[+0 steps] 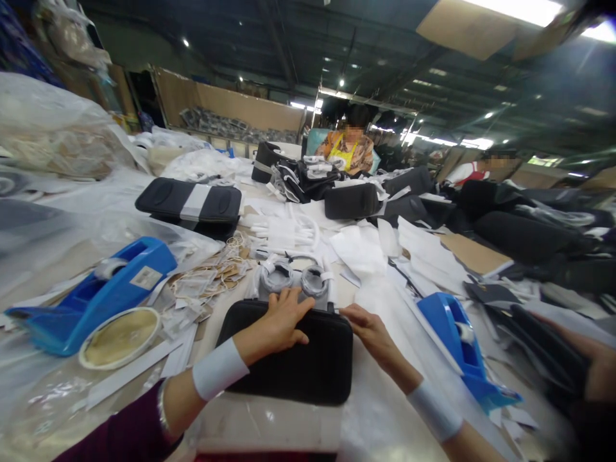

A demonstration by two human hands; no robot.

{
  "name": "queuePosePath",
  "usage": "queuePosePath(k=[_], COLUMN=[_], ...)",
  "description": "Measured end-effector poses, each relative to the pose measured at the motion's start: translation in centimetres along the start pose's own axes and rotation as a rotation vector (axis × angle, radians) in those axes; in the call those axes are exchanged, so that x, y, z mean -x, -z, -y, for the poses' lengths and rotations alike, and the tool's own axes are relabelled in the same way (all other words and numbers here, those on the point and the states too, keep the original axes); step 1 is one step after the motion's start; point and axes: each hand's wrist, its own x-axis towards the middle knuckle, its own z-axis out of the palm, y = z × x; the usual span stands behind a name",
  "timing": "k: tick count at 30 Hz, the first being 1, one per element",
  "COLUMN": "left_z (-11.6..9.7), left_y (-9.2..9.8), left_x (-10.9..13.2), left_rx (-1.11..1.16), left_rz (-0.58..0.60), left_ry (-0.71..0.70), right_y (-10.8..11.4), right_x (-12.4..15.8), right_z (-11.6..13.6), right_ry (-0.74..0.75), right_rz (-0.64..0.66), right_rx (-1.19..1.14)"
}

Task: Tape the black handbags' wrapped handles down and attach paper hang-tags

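A black zip-up case [308,366] lies flat in front of me, with grey coiled straps [275,277] wrapped in white paper just behind its far edge. My left hand [279,324] rests on the case's top, fingers spread, the fingertips reaching over the far edge. At the far right corner of the case, my right hand [368,330] has thumb and forefinger pinched together against the edge. What that pinch holds is too small to make out. Pale bands wrap both my wrists.
Blue tape dispensers stand left [144,276] and right [455,333]. A round shallow dish [120,337] sits by the left one, near string tags [216,276]. Banded black cases [192,202] are stacked farther back. Another person's hand [597,353] holds black material at right.
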Motion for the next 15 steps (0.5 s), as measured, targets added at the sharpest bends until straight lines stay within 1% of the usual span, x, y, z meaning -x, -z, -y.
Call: queuePosePath(k=[3,6,9,12,15], left_z=[0.1,0.2,0.1,-0.2,-0.5], left_y=[-0.2,-0.3,-0.2,0.2,0.5], left_x=[-0.1,-0.2,-0.3,0.0,0.4], left_rx=[-0.006,-0.001,0.002,-0.024,-0.105], left_rz=[-0.003,0.000,-0.009,-0.015,-0.010], left_ry=[0.005,0.007,-0.006,-0.015,-0.029], right_y=[0.3,-0.1,-0.8,-1.6,-2.0], right_x=[0.2,0.4,0.5,0.9,1.3], right_z=[0.2,0.7,0.9,0.3,-0.5], right_ry=[-0.058,-0.081,-0.075,-0.137,-0.185], right_rz=[0.004,0.055,0.002,-0.014,-0.010], right_rx=[-0.105,-0.118,-0.152,-0.232,-0.306])
